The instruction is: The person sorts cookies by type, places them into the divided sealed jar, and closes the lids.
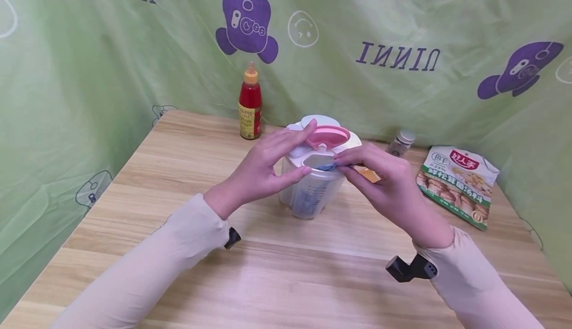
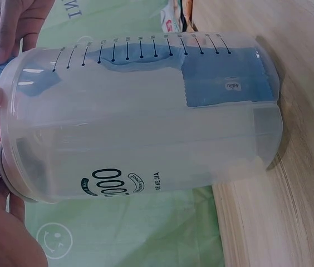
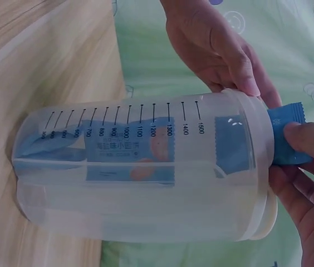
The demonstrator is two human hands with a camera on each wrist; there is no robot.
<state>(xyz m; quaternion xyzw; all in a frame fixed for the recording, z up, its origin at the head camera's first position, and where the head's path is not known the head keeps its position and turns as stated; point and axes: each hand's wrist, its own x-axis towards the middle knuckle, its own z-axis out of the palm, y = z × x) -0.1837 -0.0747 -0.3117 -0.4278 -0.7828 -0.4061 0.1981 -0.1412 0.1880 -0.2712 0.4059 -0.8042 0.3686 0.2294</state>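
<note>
On tbl (image 1: 268, 279), R hand (image 1: 390, 184) pinching blue pkt (image 3: 280, 123), L hand (image 1: 261, 171) splayed on canister (image 2: 212, 133), sauce btl (image 1: 250, 103) behind, pouch (image 1: 458, 182) right

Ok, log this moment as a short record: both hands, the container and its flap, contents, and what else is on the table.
Left hand: at the top of the container, by the pink flap
Right hand: pinching a blue packet, partly inside the opening
Container: translucent, upright on the table
Pink flap: raised
Contents: further blue packets, seen through the wall
Also on table: red sauce bottle, small jar, green-and-white pouch, orange item partly hidden behind the right hand
</note>
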